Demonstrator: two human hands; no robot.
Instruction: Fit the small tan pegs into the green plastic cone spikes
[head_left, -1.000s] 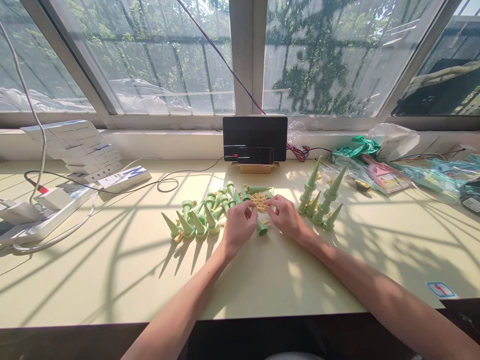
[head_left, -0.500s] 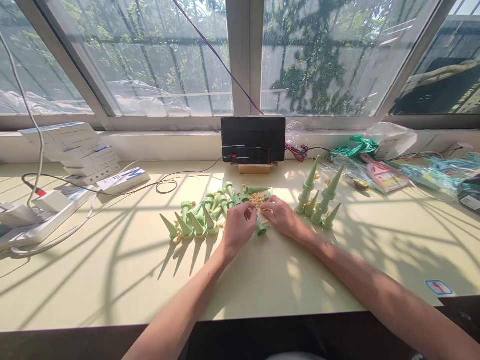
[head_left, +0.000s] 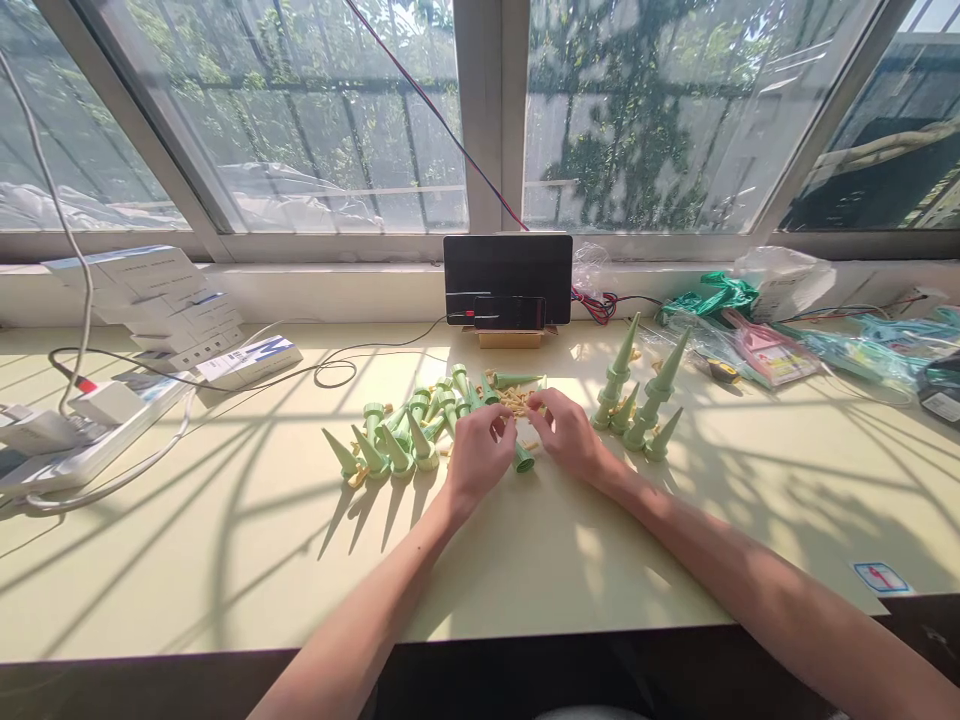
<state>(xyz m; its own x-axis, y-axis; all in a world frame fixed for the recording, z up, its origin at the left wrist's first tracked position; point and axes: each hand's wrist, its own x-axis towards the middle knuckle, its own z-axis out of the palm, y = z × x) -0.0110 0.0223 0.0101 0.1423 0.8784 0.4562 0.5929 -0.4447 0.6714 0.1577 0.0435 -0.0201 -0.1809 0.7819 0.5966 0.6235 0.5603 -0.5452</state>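
Note:
My left hand (head_left: 484,447) is curled with thumb and fingertips together; what it grips, if anything, is hidden. By its fingertips a green plastic spike (head_left: 524,460) lies with its round open end toward me. My right hand (head_left: 564,428) is pinched at the edge of a pile of small tan plug-like pieces (head_left: 516,400); anything between its fingertips is too small to name. Left of my hands, green spikes (head_left: 401,455) stand point up in a row, with more green parts (head_left: 448,398) behind. Stacked spikes (head_left: 656,398) stand to the right, some with tan pieces attached.
A black tablet (head_left: 508,270) with a phone (head_left: 510,313) before it stands by the window. White boxes (head_left: 161,300) and a power strip (head_left: 105,425) with cables are at left. Plastic bags (head_left: 772,340) and a tape measure (head_left: 724,372) lie at right.
My right hand dipped toward the tan pieces, fingers lowered, then rose slightly with its fingertips drawn together. My left hand and the spike beside it stay nearly in place.

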